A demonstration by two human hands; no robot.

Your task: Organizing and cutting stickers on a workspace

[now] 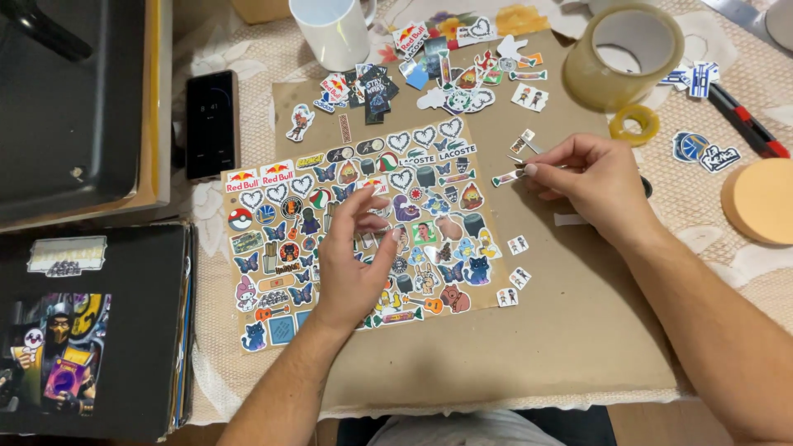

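Left hand [351, 264] hovers open over the sticker sheet [273, 318]; right hand [591, 186] pinches tweezers [529, 164] gripping a small sticker [506, 177], which might curl and stick to itself

the left hand [357, 264] hovers open over the sticker sheet [273, 318], while at two o'clock the right hand [591, 186] pinches tweezers [529, 164] gripping a small sticker [506, 177].
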